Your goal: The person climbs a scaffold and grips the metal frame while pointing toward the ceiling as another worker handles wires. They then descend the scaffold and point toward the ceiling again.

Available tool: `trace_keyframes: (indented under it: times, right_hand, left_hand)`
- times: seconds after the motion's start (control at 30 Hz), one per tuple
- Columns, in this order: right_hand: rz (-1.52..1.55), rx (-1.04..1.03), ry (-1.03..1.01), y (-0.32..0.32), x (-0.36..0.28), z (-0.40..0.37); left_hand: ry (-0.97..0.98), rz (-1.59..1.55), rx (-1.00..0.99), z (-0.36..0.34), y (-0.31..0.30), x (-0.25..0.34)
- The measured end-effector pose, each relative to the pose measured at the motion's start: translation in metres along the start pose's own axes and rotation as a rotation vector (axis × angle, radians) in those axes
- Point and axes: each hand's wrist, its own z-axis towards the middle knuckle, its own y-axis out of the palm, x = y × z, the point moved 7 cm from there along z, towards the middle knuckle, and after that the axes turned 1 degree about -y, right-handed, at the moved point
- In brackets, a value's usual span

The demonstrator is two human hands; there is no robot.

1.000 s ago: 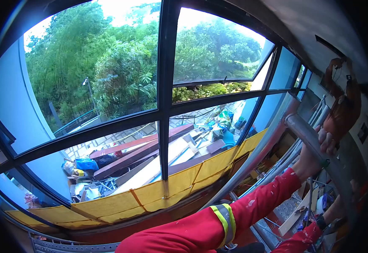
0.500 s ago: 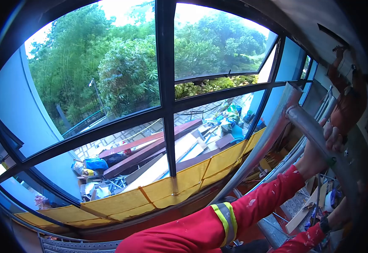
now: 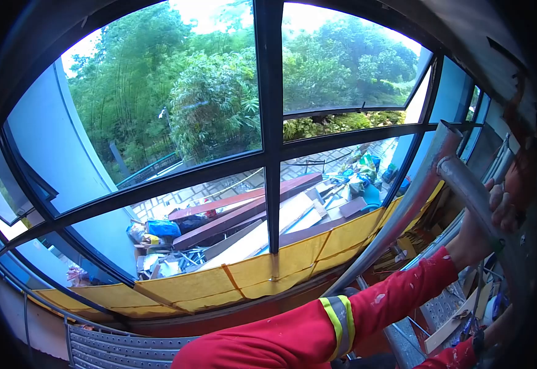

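My left hand [image 3: 476, 238] comes out of a red sleeve with a yellow and silver reflective band. Its fingers are wrapped round a grey metal scaffold pipe [image 3: 465, 179], part of a tubular frame with a long upright leg [image 3: 397, 227]. Low at the right edge, my right hand [image 3: 500, 325] shows only dimly past a dark wristband, its fingers lost in shadow. Below the arms lies a perforated metal scaffold plank [image 3: 442, 315] with a piece of board [image 3: 459, 320] on it.
A dark-framed window [image 3: 271, 144] spans the view, with one pane tilted outward. Yellow sheeting [image 3: 201, 283] runs along its bottom. Planks and debris [image 3: 244, 221] lie outside. Another perforated metal panel [image 3: 127, 349] stands at lower left. Another person [image 3: 521, 169] appears dimly at the right edge.
My view has turned left, so the window, pipe frame and arms sit further right. My left hand keeps its hold on the pipe. The other person has slid partly into the dark edge.
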Motion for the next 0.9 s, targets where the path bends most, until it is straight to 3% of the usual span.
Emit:
trace_keyframes:
  times: [0.4, 0.57, 0.67, 0.73, 0.8, 0.87, 0.9]
  right_hand:
    - [0.04, -0.062, 0.03, 0.004, 0.006, 0.002]
    - [0.059, -0.071, 0.033, 0.006, 0.004, 0.004]
    - [0.004, -0.053, -0.006, 0.006, -0.001, 0.002]
    - [-0.033, -0.039, -0.031, 0.006, -0.002, 0.0]
    - [0.329, 0.096, -0.186, 0.004, 0.007, -0.001]
    - [0.342, 0.104, -0.174, 0.002, 0.004, -0.001]
    - [0.173, 0.05, -0.085, -0.001, -0.002, 0.0]
  left_hand:
    - [0.005, -0.003, 0.051, -0.005, 0.008, 0.009]
    - [-0.035, 0.004, 0.182, -0.006, 0.027, 0.002]
    - [0.003, 0.001, -0.029, 0.001, 0.014, 0.001]
    - [0.012, 0.015, -0.029, 0.0, 0.011, 0.0]
    - [0.004, 0.02, -0.044, 0.0, 0.017, 0.001]
    - [-0.008, -0.009, -0.034, -0.001, 0.02, 0.0]
    - [-0.013, -0.022, -0.03, -0.001, 0.021, 0.0]
